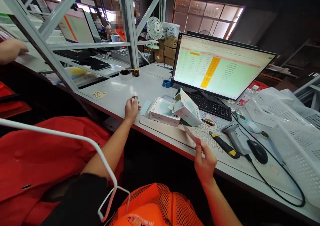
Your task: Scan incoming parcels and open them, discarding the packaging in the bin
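My left hand (131, 110) is closed above the table's front edge, around a small pale item with a dark top (135, 98) whose kind I cannot make out. My right hand (205, 160) pinches a thin pinkish card or slip of paper (192, 135) over the desk mat. Between the hands, a white printed carton (163, 112) lies flat on the mat. Against it leans a second carton (187, 110), tilted, with its flap open. A light-blue slip (145, 108) lies beside my left hand.
A monitor (220, 66) and keyboard (210, 105) stand behind the cartons. To the right are a yellow-black utility knife (225, 146), barcode scanner (235, 137), mouse (257, 151) and white plastic basket (297, 156). Metal posts (128, 26) rise at left. Another person's hand (12, 51) shows far left.
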Motion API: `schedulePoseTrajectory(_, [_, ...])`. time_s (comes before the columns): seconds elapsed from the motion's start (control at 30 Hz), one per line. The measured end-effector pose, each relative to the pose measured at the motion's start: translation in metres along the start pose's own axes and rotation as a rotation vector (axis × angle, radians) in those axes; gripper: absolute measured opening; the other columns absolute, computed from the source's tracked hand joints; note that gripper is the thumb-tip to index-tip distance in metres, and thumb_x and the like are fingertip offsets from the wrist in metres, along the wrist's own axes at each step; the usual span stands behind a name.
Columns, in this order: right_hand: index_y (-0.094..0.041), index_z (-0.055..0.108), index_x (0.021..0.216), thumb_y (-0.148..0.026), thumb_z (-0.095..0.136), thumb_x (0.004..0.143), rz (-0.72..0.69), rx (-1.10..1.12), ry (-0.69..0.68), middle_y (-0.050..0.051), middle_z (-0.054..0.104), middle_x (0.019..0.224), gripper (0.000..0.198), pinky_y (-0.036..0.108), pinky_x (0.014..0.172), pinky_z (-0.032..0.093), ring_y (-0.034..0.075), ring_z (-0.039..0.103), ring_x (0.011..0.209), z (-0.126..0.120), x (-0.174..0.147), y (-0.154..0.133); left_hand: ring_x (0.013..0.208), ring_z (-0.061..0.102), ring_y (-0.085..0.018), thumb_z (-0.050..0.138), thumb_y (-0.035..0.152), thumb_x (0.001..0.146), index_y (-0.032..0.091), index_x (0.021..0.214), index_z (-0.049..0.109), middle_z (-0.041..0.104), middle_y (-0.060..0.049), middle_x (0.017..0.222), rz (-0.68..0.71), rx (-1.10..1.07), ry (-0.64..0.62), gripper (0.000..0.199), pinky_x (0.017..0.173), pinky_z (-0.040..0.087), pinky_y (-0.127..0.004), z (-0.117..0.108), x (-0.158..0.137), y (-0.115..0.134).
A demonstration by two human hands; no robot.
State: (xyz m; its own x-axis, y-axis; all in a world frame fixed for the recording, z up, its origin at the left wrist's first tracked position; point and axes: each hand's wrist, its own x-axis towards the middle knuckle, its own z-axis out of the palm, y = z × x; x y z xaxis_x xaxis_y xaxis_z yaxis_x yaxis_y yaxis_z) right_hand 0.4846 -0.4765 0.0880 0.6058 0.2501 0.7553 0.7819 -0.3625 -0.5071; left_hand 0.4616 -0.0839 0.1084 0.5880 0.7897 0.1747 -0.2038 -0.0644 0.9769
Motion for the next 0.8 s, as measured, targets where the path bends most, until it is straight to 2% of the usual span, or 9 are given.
schedulePoseTrajectory(0.1, [-0.026, 0.07, 0.134, -0.01, 0.055, 0.103, -0.079, 0.183, 0.097, 0.01, 0.076, 0.13, 0.037, 0.048, 0.104, 0.062, 0.028, 0.074, 0.121, 0.025, -0.001, -0.047, 0.065, 0.057, -0.012, 0.064, 0.067, 0.095, 0.021, 0.119, 0.062, 0.062, -0.001, 0.088, -0.054, -0.272, -0.033, 0.052, 0.061, 0.05, -0.027, -0.01, -0.064, 0.009])
schedulePoseTrajectory(0.2, [-0.023, 0.068, 0.137, -0.01, 0.053, 0.103, -0.26, 0.285, -0.102, 0.011, 0.071, 0.141, 0.039, 0.049, 0.114, 0.056, 0.028, 0.059, 0.142, 0.087, 0.007, -0.091, 0.085, 0.071, -0.023, 0.076, 0.08, 0.077, 0.026, 0.117, 0.069, 0.07, -0.006, 0.096, -0.228, -0.511, -0.207, 0.069, 0.072, 0.061, -0.035, -0.007, -0.126, 0.017])
schedulePoseTrajectory(0.27, [-0.021, 0.07, 0.136, -0.015, 0.052, 0.104, -0.365, 0.261, -0.33, 0.011, 0.067, 0.147, 0.037, 0.05, 0.121, 0.049, 0.027, 0.052, 0.15, 0.125, 0.021, -0.108, 0.099, 0.074, -0.028, 0.09, 0.064, 0.07, 0.024, 0.106, 0.072, 0.075, -0.007, 0.101, -0.303, -0.51, -0.154, 0.057, 0.083, 0.063, -0.037, -0.006, -0.137, 0.02])
schedulePoseTrajectory(0.37, [-0.024, 0.072, 0.131, -0.023, 0.055, 0.105, -0.442, 0.197, -0.533, 0.009, 0.066, 0.148, 0.031, 0.056, 0.13, 0.034, 0.026, 0.054, 0.147, 0.14, 0.058, -0.104, 0.101, 0.075, -0.027, 0.091, 0.028, 0.062, 0.02, 0.097, 0.071, 0.077, -0.007, 0.102, -0.324, -0.415, 0.008, 0.041, 0.087, 0.063, -0.035, -0.018, -0.097, 0.018])
schedulePoseTrajectory(0.43, [-0.024, 0.07, 0.134, -0.026, 0.055, 0.106, -0.36, 0.129, -0.404, 0.011, 0.067, 0.146, 0.032, 0.057, 0.128, 0.034, 0.027, 0.057, 0.144, 0.121, 0.087, -0.08, 0.102, 0.074, -0.026, 0.084, 0.022, 0.067, 0.018, 0.101, 0.069, 0.077, -0.007, 0.106, -0.277, -0.296, 0.085, 0.037, 0.089, 0.062, -0.034, -0.038, -0.048, 0.013])
schedulePoseTrajectory(0.53, [-0.021, 0.053, 0.153, -0.027, 0.059, 0.1, -0.149, -0.063, -0.145, 0.016, 0.053, 0.16, 0.054, 0.06, 0.125, 0.036, 0.032, 0.044, 0.153, 0.077, 0.118, -0.026, 0.105, 0.073, -0.025, 0.079, 0.027, 0.078, 0.018, 0.104, 0.065, 0.076, -0.009, 0.11, -0.191, 0.165, 0.136, 0.031, 0.093, 0.06, -0.036, -0.069, 0.025, 0.006])
schedulePoseTrajectory(0.67, [-0.018, 0.024, 0.169, -0.025, 0.076, 0.082, -0.005, -0.278, -0.331, 0.022, 0.035, 0.17, 0.102, 0.066, 0.122, 0.037, 0.042, 0.033, 0.157, 0.057, 0.119, 0.036, 0.112, 0.07, -0.04, 0.087, 0.036, 0.072, 0.017, 0.078, 0.061, 0.07, -0.011, 0.085, -0.239, 0.641, 0.013, 0.033, 0.099, 0.056, -0.05, -0.085, 0.081, -0.002])
schedulePoseTrajectory(0.73, [-0.018, 0.022, 0.169, -0.025, 0.079, 0.079, 0.067, -0.321, -0.408, 0.024, 0.042, 0.165, 0.108, 0.065, 0.118, 0.041, 0.043, 0.042, 0.151, 0.064, 0.112, 0.049, 0.126, 0.062, -0.047, 0.093, 0.043, 0.067, 0.017, 0.068, 0.057, 0.068, -0.012, 0.086, -0.22, 0.719, -0.021, 0.043, 0.112, 0.046, -0.058, -0.08, 0.09, -0.004])
schedulePoseTrajectory(0.8, [-0.017, 0.031, 0.165, -0.025, 0.076, 0.08, 0.115, -0.305, -0.402, 0.023, 0.053, 0.157, 0.097, 0.061, 0.114, 0.045, 0.041, 0.053, 0.142, 0.07, 0.109, 0.055, 0.139, 0.05, -0.053, 0.094, 0.053, 0.064, 0.016, 0.067, 0.059, 0.068, -0.014, 0.096, -0.181, 0.801, -0.039, 0.051, 0.121, 0.031, -0.068, -0.073, 0.092, -0.007])
